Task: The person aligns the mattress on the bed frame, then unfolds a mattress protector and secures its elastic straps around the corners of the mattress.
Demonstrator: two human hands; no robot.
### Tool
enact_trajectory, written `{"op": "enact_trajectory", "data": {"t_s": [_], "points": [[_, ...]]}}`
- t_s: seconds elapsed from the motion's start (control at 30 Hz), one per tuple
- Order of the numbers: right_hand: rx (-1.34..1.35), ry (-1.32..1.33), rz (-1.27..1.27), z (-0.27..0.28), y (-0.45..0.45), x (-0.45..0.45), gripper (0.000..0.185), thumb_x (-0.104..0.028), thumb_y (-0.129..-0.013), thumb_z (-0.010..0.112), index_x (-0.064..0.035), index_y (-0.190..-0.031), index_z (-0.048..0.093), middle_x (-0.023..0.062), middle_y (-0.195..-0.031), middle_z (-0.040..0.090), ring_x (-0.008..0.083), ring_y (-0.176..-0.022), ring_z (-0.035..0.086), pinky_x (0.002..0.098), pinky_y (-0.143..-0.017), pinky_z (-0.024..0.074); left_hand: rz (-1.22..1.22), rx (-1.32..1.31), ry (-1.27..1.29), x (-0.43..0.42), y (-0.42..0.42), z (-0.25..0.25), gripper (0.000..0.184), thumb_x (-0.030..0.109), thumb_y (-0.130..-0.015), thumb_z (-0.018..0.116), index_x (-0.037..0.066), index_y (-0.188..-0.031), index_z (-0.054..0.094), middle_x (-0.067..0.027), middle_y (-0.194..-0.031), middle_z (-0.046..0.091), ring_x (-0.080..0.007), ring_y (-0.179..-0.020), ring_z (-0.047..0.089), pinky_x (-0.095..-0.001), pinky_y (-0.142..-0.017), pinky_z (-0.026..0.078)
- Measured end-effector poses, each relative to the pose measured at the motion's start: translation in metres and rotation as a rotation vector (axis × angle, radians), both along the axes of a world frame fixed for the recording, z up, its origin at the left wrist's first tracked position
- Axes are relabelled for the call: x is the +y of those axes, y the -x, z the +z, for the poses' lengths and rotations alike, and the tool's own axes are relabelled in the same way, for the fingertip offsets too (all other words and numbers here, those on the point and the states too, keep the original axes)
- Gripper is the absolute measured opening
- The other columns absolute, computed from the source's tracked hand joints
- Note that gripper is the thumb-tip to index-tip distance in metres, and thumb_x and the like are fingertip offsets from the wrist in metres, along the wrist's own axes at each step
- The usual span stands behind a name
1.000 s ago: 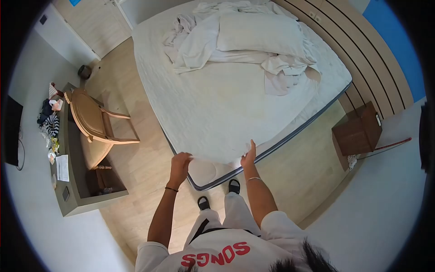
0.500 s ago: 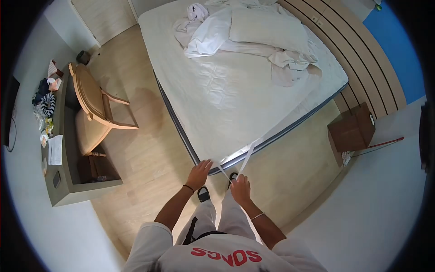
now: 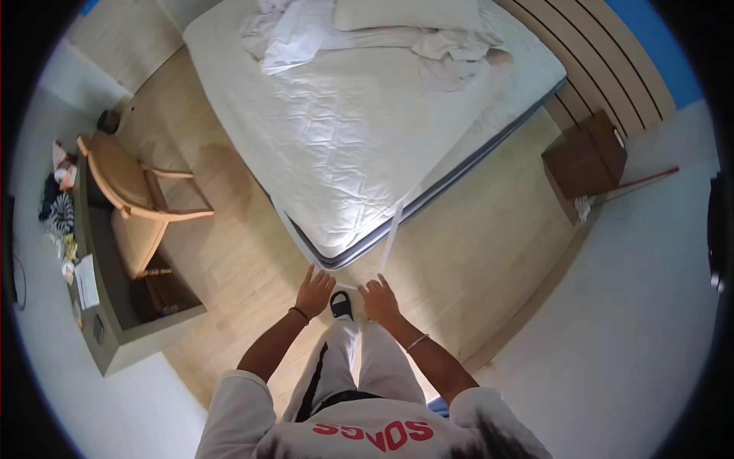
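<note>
A white quilted cover point(image 3: 329, 145) lies over the mattress, whose near corner points toward me. From that corner a white elastic strap point(image 3: 391, 239) stretches out in a loop past the dark mattress edge. My left hand point(image 3: 314, 292) is closed on the strap just left of the corner. Closed on the same strap, my right hand point(image 3: 379, 298) is a little to the right. The strap runs taut between both hands, off the mattress. Crumpled white sheets point(image 3: 294, 34) and a pillow point(image 3: 405, 14) lie toward the far side of the bed.
At the left are a wooden chair point(image 3: 126, 183) and a desk point(image 3: 115, 340) with clothes and papers. A brown bedside cabinet point(image 3: 585, 157) stands at the right, by the slatted headboard point(image 3: 604, 53). My sandalled foot point(image 3: 341, 304) is below the mattress corner.
Both hands have come off the mattress corner toward my body, drawing the strap out into a wide loop. My left hand, open half a second ago, is now on it. The view has shifted.
</note>
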State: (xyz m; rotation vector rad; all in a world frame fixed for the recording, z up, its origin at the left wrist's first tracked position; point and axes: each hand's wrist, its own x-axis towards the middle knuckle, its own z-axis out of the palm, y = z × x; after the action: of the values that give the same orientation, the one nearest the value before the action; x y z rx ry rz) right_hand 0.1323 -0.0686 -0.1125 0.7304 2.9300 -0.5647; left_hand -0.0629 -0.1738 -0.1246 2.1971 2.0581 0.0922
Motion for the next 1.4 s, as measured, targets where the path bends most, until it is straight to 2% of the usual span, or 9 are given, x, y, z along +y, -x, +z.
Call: {"op": "enact_trajectory", "data": {"t_s": [0.07,0.3,0.47,0.67,0.77,0.9,1.17,1.27,1.4], "points": [[0.018,0.019,0.011,-0.006,0.008,-0.008,0.041,-0.014,-0.074,0.055,-0.0102,-0.115,0.056,0.0098,-0.094,0.057,0.0232,-0.101,0.053,0.043,-0.106,0.0267,-0.025,-0.017,0.023,0.003,-0.004,-0.005,0.021,0.014,-0.08,0.05,0.006,-0.099,0.055,-0.0097,-0.103,0.054,-0.0237,-0.112,0.048,-0.049,-0.107,0.023],[0.038,0.067,-0.154,-0.106,0.029,-0.051,0.033,-0.01,-0.075,0.052,-0.0042,-0.107,0.056,0.0085,-0.093,0.056,0.0247,-0.101,0.053,0.042,-0.105,0.0294,-0.175,-0.088,0.154,-0.011,0.008,-0.115,0.03,0.014,-0.079,0.05,0.003,-0.107,0.052,-0.0104,-0.108,0.049,-0.0261,-0.113,0.045,-0.0469,-0.104,0.03],[-0.05,0.012,-0.273,-0.194,0.062,-0.077,0.038,-0.012,-0.076,0.051,-0.0033,-0.113,0.053,0.0097,-0.111,0.053,0.0236,-0.115,0.046,0.0427,-0.104,0.0294,-0.215,-0.002,0.162,-0.031,0.022,-0.192,0.048,0.013,-0.08,0.048,-0.001,-0.126,0.041,-0.0123,-0.117,0.046,-0.0257,-0.119,0.04,-0.0437,-0.109,0.024],[-0.215,-0.094,-0.352,-0.257,0.106,-0.091,0.048,-0.017,-0.082,0.047,-0.0054,-0.129,0.044,0.0087,-0.134,0.042,0.0212,-0.132,0.029,0.042,-0.106,0.0275,-0.183,0.035,0.22,-0.03,0.042,-0.236,0.053,0.012,-0.081,0.047,0.0,-0.132,0.039,-0.0148,-0.13,0.042,-0.0266,-0.124,0.038,-0.0431,-0.109,0.022],[-0.25,-0.062,-0.409,-0.28,0.105,-0.095,0.051,-0.016,-0.083,0.047,-0.0071,-0.132,0.041,0.0062,-0.141,0.034,0.0198,-0.135,0.023,0.0414,-0.105,0.0284,-0.193,-0.048,0.191,-0.03,0.046,-0.265,0.056,0.011,-0.076,0.053,-0.001,-0.129,0.042,-0.0169,-0.124,0.048,-0.0287,-0.118,0.043,-0.0426,-0.106,0.027],[-0.283,-0.133,-0.376,-0.299,0.087,-0.092,0.055,-0.015,-0.083,0.049,-0.0106,-0.136,0.037,0.0018,-0.145,0.027,0.0165,-0.137,0.019,0.0397,-0.104,0.0313,-0.188,-0.075,0.261,-0.027,0.041,-0.282,0.073,0.011,-0.072,0.063,0.004,-0.138,0.031,-0.0162,-0.13,0.04,-0.0302,-0.122,0.038,-0.044,-0.104,0.028],[-0.302,-0.222,-0.408,-0.362,0.076,-0.08,0.053,-0.019,-0.085,0.049,-0.0198,-0.136,0.034,-0.0064,-0.144,0.026,0.0098,-0.137,0.014,0.0373,-0.105,0.0311,-0.213,-0.143,0.238,-0.016,0.044,-0.337,0.08,0.002,-0.07,0.061,0.013,-0.141,0.027,-0.0209,-0.133,0.034,-0.039,-0.124,0.034,-0.0479,-0.103,0.029],[-0.236,-0.216,-0.409,-0.378,0.082,-0.072,0.053,-0.019,-0.086,0.05,-0.0219,-0.137,0.035,-0.0067,-0.145,0.025,0.0091,-0.136,0.017,0.0401,-0.106,0.0307,-0.215,-0.044,0.384,-0.024,0.066,-0.385,0.08,0.006,-0.07,0.061,0.012,-0.142,0.024,-0.0237,-0.136,0.031,-0.0415,-0.125,0.032,-0.0467,-0.101,0.031],[-0.267,-0.197,-0.423,-0.398,0.088,-0.056,0.052,-0.019,-0.086,0.05,-0.0233,-0.136,0.036,-0.0076,-0.145,0.025,0.0096,-0.135,0.02,0.0419,-0.108,0.0267,-0.276,0.088,0.316,-0.007,0.094,-0.393,0.046,0.015,-0.075,0.056,0.002,-0.118,0.048,-0.0222,-0.111,0.056,-0.0378,-0.102,0.054,-0.0456,-0.087,0.043]]}}
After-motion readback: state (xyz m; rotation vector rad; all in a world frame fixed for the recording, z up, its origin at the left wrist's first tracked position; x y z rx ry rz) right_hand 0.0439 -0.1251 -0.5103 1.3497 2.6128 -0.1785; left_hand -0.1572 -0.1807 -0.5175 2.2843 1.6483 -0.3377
